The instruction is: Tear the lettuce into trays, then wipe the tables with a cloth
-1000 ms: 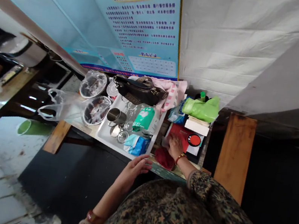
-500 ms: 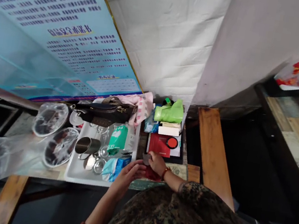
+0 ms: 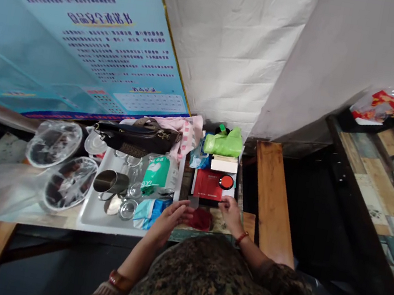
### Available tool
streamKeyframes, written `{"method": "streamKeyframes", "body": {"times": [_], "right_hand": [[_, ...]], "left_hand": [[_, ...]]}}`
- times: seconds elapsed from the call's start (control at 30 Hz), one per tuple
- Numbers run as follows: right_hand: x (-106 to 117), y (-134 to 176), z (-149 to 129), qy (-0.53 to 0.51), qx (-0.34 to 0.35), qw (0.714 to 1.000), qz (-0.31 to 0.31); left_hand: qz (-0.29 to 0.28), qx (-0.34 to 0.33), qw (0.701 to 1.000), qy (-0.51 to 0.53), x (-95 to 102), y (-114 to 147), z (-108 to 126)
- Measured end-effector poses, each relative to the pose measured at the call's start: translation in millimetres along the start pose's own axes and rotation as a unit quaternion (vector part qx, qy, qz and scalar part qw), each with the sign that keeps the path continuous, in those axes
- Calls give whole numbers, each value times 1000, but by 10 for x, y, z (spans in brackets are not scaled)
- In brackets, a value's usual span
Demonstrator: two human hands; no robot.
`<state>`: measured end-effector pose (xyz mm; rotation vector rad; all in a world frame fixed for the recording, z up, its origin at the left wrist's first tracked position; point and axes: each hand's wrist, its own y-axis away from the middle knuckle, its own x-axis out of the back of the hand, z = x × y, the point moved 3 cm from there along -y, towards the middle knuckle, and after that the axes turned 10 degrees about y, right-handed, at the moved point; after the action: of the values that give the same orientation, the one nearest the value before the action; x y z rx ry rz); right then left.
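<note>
My left hand (image 3: pixel 172 216) reaches in from the left with its fingers fairly straight, a small greyish translucent card (image 3: pixel 194 201) at its fingertips. Just right of those fingers lies a dark red pouch (image 3: pixel 202 220). My right hand (image 3: pixel 231 215) is closed, thumb and fingers pinched together at the lower right edge of a black folder (image 3: pixel 210 202); whether they hold anything is hidden. On the folder lie a red booklet (image 3: pixel 208 183) and white paper. A round red ink pad (image 3: pixel 226 181) in a black case sits on the booklet's right side.
A white tray (image 3: pixel 88 220) to the left holds a metal mug (image 3: pixel 110 182), glasses, and a green-and-white packet (image 3: pixel 156 175). Behind are a dark handbag (image 3: pixel 138 138) and a green bag (image 3: pixel 224 142). Further left stand plastic-covered bowls (image 3: pixel 70 184). A wooden bench (image 3: pixel 274 201) is at right.
My right hand has moved right, away from the translucent card, to the folder's edge. The card is now by my left fingertips. The dark red pouch shows more fully, and the view has shifted.
</note>
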<state>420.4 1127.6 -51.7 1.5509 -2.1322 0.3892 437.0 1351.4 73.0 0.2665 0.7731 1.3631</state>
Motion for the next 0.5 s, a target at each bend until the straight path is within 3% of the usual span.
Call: {"method": "streamKeyframes", "body": {"times": [0.07,0.17,0.27,0.5], "right_hand": [[244,-61,64,3,-41,997,70],[400,-253,-39,46,5,993,105],[315,-445,-204,100,73,988,91],[96,-612,-209,134,58,983,109]], "left_hand": [[-10,0,1000,8,-33,3,-9],[-4,0,1000,14,-55,12,-31],[5,-10,1000,15,-49,32,-67],[11,-19,999,43,57,126,-142]]}}
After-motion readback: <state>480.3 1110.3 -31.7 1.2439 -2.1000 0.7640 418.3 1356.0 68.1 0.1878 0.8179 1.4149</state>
